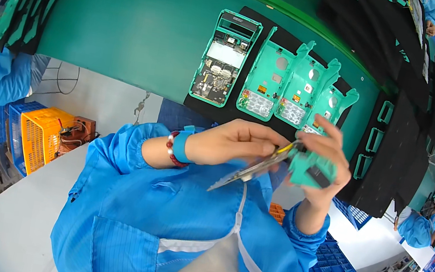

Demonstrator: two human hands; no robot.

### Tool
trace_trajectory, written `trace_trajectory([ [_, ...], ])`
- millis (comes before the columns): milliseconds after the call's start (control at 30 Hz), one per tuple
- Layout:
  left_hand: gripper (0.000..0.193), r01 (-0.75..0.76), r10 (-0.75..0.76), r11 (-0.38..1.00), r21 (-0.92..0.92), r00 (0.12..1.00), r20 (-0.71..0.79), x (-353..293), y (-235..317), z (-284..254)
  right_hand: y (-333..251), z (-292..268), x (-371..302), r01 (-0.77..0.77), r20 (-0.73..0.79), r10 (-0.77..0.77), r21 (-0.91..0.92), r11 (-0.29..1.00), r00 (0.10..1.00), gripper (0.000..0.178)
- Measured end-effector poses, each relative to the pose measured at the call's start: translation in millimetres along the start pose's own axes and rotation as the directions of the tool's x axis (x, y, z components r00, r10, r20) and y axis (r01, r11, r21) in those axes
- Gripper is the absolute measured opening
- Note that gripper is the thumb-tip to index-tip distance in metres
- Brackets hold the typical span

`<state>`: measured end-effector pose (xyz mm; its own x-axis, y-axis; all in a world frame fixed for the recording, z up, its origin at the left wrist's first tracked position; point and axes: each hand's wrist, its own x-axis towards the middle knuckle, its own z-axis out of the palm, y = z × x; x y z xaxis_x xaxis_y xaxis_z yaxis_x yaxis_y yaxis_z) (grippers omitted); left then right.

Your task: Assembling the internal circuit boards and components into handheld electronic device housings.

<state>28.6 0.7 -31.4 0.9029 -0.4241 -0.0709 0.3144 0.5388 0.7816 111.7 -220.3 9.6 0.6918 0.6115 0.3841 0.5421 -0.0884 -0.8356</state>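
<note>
My left hand (239, 144), with a blue band and a beaded bracelet at the wrist, pinches the edge of a thin circuit board (248, 172). The board tilts in front of my chest, seen almost edge-on and a little blurred. Fingers of my right hand (335, 166) curl round a small green plastic housing (311, 171) with a dark rectangular patch, close against the board's upper end. A yellow strip (286, 147) shows where the two meet; whether they are joined I cannot tell. Beyond my hands lie a green case with a circuit board inside (219, 68) and several green half shells (264, 75).
A black mat (191, 102) lies under the cases on the green bench (128, 19). Black trays with green frames (375, 138) stand at the right. Orange crates (46, 137) and blue crates are at the left, another blue crate (331, 262) at lower right. Other people in blue work nearby.
</note>
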Motion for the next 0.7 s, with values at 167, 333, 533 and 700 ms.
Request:
trace_trajectory([
  [167, 0.027, 0.119, 0.56, -0.225, 0.967, 0.828, 0.028, -3.9, -10.4, -21.2, 5.4, -15.3, 20.9, -0.118, -0.424, 0.129, 0.053, 0.992, 0.897, 0.054],
  [333, 0.025, -0.025, 0.641, -0.302, 0.953, 0.735, 0.222, -13.6, -32.5, -45.5, 8.1, -11.6, 74.9, -0.036, -0.2, -0.077, -0.506, 0.862, 0.977, 0.041],
  [533, 0.016, -0.036, 0.681, -0.308, 0.951, 0.689, 0.247, -20.9, -38.0, -52.1, 11.1, 12.4, 103.2, 0.128, 0.129, -0.058, -0.64, 0.758, 0.99, 0.043],
  [700, 0.027, -0.043, 0.676, -0.294, 0.955, 0.697, 0.24, -22.8, -35.6, -50.9, 12.4, 11.1, 117.3, 0.227, 0.277, -0.047, -0.666, 0.71, 0.96, 0.049],
])
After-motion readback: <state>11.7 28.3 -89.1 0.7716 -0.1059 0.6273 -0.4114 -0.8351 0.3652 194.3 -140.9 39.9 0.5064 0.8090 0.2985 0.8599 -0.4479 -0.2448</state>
